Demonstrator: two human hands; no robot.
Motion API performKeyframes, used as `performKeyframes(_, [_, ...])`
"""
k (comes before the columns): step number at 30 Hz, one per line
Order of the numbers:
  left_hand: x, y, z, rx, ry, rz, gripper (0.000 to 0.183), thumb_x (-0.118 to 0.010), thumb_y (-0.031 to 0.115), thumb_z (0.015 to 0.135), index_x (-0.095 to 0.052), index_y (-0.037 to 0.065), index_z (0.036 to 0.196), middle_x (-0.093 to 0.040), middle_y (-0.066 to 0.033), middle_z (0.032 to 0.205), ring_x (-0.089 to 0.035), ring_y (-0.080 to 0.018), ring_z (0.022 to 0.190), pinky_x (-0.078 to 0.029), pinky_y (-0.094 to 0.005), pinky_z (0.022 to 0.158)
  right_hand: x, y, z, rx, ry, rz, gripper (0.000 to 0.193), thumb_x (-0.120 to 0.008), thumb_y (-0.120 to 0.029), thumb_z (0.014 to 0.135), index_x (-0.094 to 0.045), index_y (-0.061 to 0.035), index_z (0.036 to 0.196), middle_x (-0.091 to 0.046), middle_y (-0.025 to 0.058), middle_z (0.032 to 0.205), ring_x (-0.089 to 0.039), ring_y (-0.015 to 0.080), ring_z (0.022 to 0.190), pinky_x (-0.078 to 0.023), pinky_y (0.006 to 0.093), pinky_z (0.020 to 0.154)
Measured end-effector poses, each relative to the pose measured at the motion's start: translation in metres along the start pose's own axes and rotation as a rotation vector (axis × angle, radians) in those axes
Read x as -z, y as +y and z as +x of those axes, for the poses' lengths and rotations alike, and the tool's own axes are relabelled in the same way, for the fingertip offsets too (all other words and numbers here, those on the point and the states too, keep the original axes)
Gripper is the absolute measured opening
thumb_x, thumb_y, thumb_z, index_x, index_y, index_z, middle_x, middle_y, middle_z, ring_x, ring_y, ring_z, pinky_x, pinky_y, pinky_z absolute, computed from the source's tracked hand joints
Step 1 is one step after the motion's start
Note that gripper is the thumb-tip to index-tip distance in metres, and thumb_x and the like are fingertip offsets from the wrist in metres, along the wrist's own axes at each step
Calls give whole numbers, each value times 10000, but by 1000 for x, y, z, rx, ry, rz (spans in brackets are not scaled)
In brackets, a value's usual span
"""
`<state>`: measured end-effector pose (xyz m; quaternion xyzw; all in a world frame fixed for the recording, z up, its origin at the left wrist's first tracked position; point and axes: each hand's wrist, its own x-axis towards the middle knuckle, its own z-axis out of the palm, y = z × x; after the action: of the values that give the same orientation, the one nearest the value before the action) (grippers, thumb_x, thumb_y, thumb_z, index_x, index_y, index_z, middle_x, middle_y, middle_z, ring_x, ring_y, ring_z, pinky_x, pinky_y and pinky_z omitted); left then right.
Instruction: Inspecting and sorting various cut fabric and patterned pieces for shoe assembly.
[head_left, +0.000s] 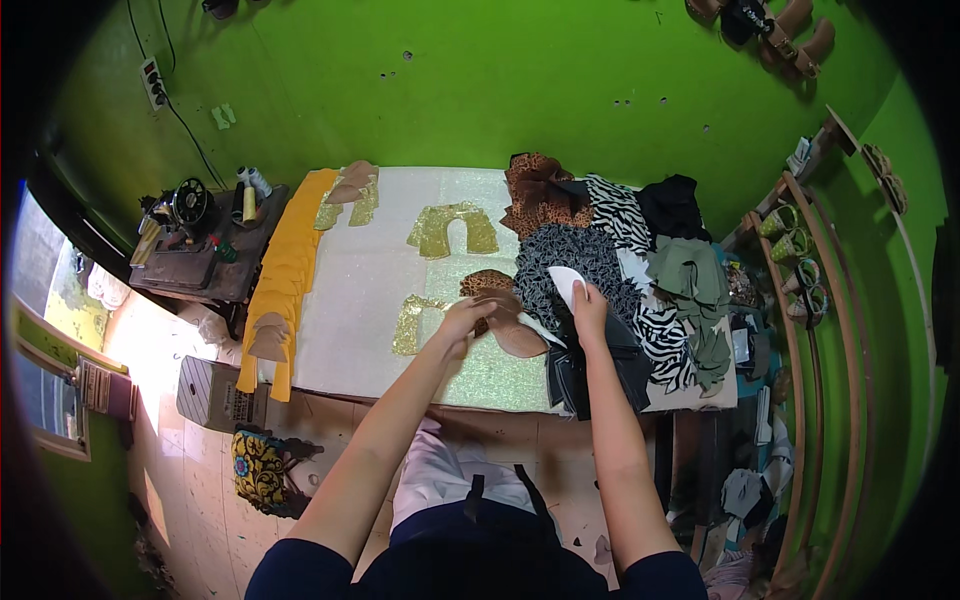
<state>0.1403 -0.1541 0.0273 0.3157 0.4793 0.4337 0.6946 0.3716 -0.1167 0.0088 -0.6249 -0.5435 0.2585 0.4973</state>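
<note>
My right hand (588, 309) is closed on a white, rounded cut piece (566, 281), held above the dark ruffled pieces (570, 245). My left hand (466, 322) is at the middle of the table, its fingertips closed on a tan cut piece (518, 336) with a curved edge. The hold is partly blurred. A strip of white shows along that tan piece's right side. Just beyond the left hand lies a leopard-print piece (486, 281). Beside the left wrist rests a gold glittery arch-shaped piece (408, 325), and another gold piece (432, 236) lies farther back.
Yellow pieces (290, 262) overlap along the table's left side. Zebra-print (664, 345), olive (690, 268) and black pieces (605, 368) are piled on the right. A sewing machine (188, 208) stands at the left; a wooden rack (808, 240) with shoes is at the right.
</note>
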Motion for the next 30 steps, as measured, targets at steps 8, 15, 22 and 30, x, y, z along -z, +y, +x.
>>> performKeyframes(8, [3,-17,38,66,-123,719,431,-592,218,783,-498,23,1156,-590,-85,959,-537,-170,906,-395,-279,842,-24,-35,-13,148,-66,23,270,-497,-217,843,-572,41,869,-579,200,785,-566,326,708,-432,372,674])
performKeyframes(15, [-13,2,29,-393,674,803,453,-534,372,766,-565,62,1095,-531,-164,1056,-352,-239,1142,-219,-322,981,-40,-56,-23,329,-255,-256,123,-608,-46,716,-669,-111,802,-524,68,1019,-442,242,1022,-343,345,876])
performKeyframes(22, [69,63,22,-5,-109,430,377,-522,274,857,-504,18,1133,-573,-66,998,-521,-135,933,-427,-276,781,-91,-79,-19,340,-680,-173,168,-605,-7,638,-660,-158,593,-359,36,1270,-284,281,1183,-220,364,1008])
performKeyframes(30, [122,59,36,-26,104,-179,282,-585,136,822,-491,20,1061,-546,-37,902,-548,-96,759,-490,-230,740,-158,-99,-18,-590,-623,726,184,-528,-162,841,-594,0,900,-519,79,960,-513,139,839,-428,243,710])
